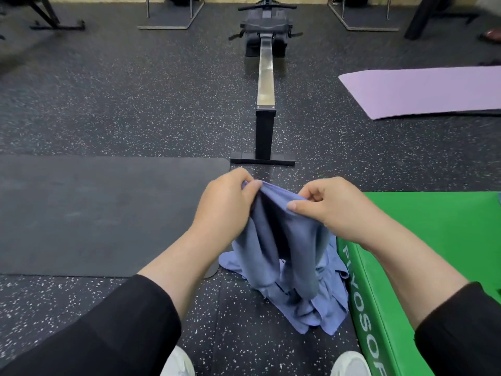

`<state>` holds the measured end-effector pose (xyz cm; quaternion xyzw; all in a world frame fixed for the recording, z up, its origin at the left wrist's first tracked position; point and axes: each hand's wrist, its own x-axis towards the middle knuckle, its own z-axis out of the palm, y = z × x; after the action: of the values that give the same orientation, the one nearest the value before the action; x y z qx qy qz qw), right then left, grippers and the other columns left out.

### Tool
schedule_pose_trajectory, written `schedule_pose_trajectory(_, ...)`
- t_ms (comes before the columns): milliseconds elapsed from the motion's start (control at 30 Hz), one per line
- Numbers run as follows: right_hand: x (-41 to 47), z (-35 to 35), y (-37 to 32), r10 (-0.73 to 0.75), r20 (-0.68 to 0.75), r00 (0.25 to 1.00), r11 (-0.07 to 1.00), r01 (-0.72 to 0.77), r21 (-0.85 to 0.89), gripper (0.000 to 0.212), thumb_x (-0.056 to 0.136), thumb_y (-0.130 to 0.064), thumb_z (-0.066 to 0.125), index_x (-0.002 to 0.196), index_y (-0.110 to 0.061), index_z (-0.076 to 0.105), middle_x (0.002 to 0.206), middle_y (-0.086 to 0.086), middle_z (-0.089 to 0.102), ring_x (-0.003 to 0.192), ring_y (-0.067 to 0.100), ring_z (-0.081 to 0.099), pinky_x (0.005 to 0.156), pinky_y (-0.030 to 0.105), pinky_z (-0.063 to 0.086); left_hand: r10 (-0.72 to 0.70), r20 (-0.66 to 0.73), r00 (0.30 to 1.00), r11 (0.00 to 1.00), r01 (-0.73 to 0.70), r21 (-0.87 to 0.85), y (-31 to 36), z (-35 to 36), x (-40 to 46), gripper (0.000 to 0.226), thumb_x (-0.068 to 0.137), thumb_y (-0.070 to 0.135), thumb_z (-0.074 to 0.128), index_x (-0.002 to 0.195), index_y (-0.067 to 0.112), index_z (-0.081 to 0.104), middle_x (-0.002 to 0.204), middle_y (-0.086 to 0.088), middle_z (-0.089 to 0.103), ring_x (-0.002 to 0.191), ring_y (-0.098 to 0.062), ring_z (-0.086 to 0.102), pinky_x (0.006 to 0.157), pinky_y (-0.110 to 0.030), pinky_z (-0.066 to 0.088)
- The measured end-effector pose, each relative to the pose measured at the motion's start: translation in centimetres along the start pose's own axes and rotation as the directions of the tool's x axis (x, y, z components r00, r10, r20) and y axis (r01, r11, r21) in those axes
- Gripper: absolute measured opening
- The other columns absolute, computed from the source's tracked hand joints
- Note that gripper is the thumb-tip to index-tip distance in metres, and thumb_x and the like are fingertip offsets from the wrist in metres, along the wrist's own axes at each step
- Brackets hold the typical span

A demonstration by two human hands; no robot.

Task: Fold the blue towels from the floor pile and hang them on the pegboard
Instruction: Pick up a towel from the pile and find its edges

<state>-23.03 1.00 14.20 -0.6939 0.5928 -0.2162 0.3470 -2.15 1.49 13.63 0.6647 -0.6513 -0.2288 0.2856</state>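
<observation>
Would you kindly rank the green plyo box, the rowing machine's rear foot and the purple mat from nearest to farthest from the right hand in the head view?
Measured from the right hand:
1. Green plyo box, directly under and to the right of the wrist.
2. Rowing machine's rear foot, just ahead and slightly left.
3. Purple mat, far ahead on the right.
</observation>
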Motion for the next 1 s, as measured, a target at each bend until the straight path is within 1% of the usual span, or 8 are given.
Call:
schedule_pose_trajectory(167,-0.2,-0.4,0.4,-0.045,-0.026,0.999,0.997,0.046,0.064,0.014,0.090,-0.025,0.073,0.081,-0.016,0.068,0.056,-0.010,0.054,0.051,0.005,0.038,0.054,0.025,0.033,-0.103,-0.092,0.990,0.991,0.111,0.081,-1.1,-1.3,0.5,0.020,0.102,0.036,0.054,0.101,0.020,0.065,0.087,0.005,0.066,0.096,-0.027,0.061,0.075,-0.033,0.041)
schedule_pose_trajectory(300,-0.1,0.1,-0.2,-0.140,-0.018,0.990,0.989,0.140,0.046,0.008,0.089,-0.016,0.071,0.085,-0.022,0.072,0.071,-0.001,0.069,0.063,0.005,0.047,0.063,0.030,0.040,0.095,0.189,0.977,0.988,-0.115,0.099,1.0,-0.5,-0.6,0.046,0.103,0.038,0.053,0.148,0.034,0.046,0.099,0.003,0.072,0.108,-0.023,0.060,0.089,-0.030,0.043)
schedule_pose_trajectory(367,-0.1,0.3,-0.5,-0.154,-0.029,0.988,0.987,0.156,0.046,0.009,0.089,-0.017,0.072,0.087,-0.024,0.075,0.074,-0.003,0.071,0.063,0.002,0.048,0.063,0.027,0.040,0.145,0.264,0.954,0.979,-0.177,0.103,1.7,0.3,-1.0,0.040,0.104,0.040,0.050,0.144,0.036,0.052,0.105,0.002,0.073,0.108,-0.023,0.061,0.090,-0.034,0.047)
schedule_pose_trajectory(433,-0.1,0.2,-0.6,-0.153,-0.047,0.987,0.986,0.156,0.052,0.006,0.088,-0.019,0.073,0.086,-0.024,0.075,0.076,-0.006,0.073,0.064,0.000,0.052,0.065,0.026,0.044,0.157,0.266,0.951,0.982,-0.178,0.058,1.4,0.8,-1.0,0.022,0.103,0.040,0.052,0.117,0.031,0.066,0.095,0.004,0.073,0.098,-0.021,0.064,0.084,-0.037,0.050)
schedule_pose_trajectory(533,-0.1,0.1,-0.2,-0.122,-0.038,0.992,0.991,0.124,0.060,0.010,0.085,-0.026,0.079,0.082,-0.020,0.071,0.071,-0.003,0.069,0.061,0.005,0.050,0.062,0.030,0.043,0.109,0.240,0.965,0.991,-0.123,0.043,0.8,0.7,-0.6,0.020,0.102,0.039,0.054,0.091,0.024,0.060,0.080,0.004,0.068,0.082,-0.021,0.060,0.074,-0.036,0.047)
schedule_pose_trajectory(733,0.0,-0.2,0.8,-0.032,0.008,0.999,0.999,0.032,0.035,0.021,0.088,-0.033,0.075,0.082,-0.015,0.067,0.060,-0.006,0.057,0.054,0.011,0.041,0.055,0.030,0.032,-0.046,0.024,0.999,0.971,0.040,0.237,-1.0,-0.5,0.6,0.019,0.102,0.035,0.053,0.100,0.019,0.064,0.102,-0.003,0.071,0.103,-0.031,0.061,0.074,-0.034,0.037)
schedule_pose_trajectory(900,-0.2,0.4,-0.1,-0.113,0.019,0.993,0.992,0.111,0.056,0.009,0.089,-0.021,0.074,0.081,-0.024,0.069,0.067,0.000,0.065,0.059,0.005,0.045,0.061,0.030,0.038,0.122,0.311,0.942,0.988,-0.145,0.053,0.9,-0.3,-0.8,0.043,0.101,0.038,0.058,0.143,0.033,0.053,0.113,-0.005,0.071,0.107,-0.022,0.061,0.078,-0.022,0.037)
schedule_pose_trajectory(1000,-0.2,0.4,-0.3,-0.135,-0.004,0.991,0.990,0.135,0.035,0.008,0.087,-0.024,0.076,0.081,-0.026,0.071,0.066,-0.002,0.062,0.059,0.006,0.043,0.060,0.030,0.037,0.129,0.330,0.935,0.985,-0.161,0.070,0.9,0.7,-0.9,0.019,0.101,0.038,0.057,0.113,0.027,0.065,0.088,0.003,0.068,0.094,-0.023,0.062,0.077,-0.033,0.046)
